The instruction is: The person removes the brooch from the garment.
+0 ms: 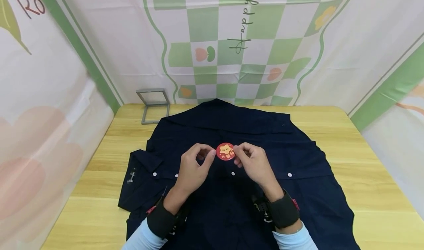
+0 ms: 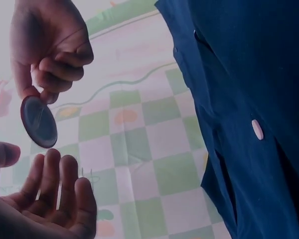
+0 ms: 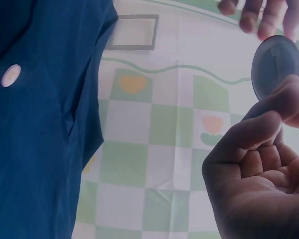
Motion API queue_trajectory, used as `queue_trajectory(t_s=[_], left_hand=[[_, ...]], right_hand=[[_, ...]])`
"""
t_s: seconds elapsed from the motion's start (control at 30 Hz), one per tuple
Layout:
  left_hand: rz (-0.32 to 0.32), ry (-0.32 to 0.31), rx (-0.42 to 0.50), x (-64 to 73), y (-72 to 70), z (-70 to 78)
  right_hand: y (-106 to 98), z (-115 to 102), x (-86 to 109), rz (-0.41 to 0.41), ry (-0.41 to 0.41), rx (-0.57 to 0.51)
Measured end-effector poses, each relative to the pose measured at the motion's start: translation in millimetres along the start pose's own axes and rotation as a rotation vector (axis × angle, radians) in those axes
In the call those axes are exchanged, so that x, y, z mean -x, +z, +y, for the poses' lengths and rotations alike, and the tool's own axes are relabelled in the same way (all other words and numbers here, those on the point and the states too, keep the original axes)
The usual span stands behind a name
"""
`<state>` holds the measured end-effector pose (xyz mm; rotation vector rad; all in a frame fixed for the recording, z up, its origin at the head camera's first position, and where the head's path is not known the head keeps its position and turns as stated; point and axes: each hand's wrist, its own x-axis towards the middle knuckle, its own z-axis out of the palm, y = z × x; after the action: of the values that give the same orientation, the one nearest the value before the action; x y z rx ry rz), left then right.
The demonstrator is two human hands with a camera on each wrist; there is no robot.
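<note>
A round red pin badge (image 1: 225, 151) with a yellow star is held up over a dark navy shirt (image 1: 218, 206). My right hand (image 1: 255, 165) pinches its right edge between thumb and fingers. The badge's grey back (image 3: 263, 67), with a thin pin across it, shows in the right wrist view. At the opposite edge my left hand (image 1: 195, 167) has its thumb and fingertips close to the rim. In the left wrist view those fingers (image 2: 50, 174) are loosely bent, with the thumb apart from them. The shirt lies spread out, white buttons (image 1: 233, 173) showing.
A grey hinged square frame (image 1: 153, 104) stands partly raised at the table's back left. Pale wood tabletop (image 1: 92, 206) shows on both sides of the shirt. Printed cloth (image 1: 205, 25) with green checks hangs behind, and more cloth hangs at both sides.
</note>
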<state>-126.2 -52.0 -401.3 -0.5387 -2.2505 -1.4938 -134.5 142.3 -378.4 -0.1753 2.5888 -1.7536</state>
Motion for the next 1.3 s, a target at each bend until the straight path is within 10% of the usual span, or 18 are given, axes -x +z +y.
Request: queue_trajectory(t_s=[0.27, 1.3], left_hand=[[-0.081, -0.175, 0.09, 0.8, 5.1, 3.8], [-0.12, -0.254, 0.074, 1.9, 0.8, 7.5]], right_hand=[[4.9, -0.7, 0.3, 0.012, -0.015, -0.008], [6.1, 3.2, 0.7, -0.008, -0.051, 0.027]])
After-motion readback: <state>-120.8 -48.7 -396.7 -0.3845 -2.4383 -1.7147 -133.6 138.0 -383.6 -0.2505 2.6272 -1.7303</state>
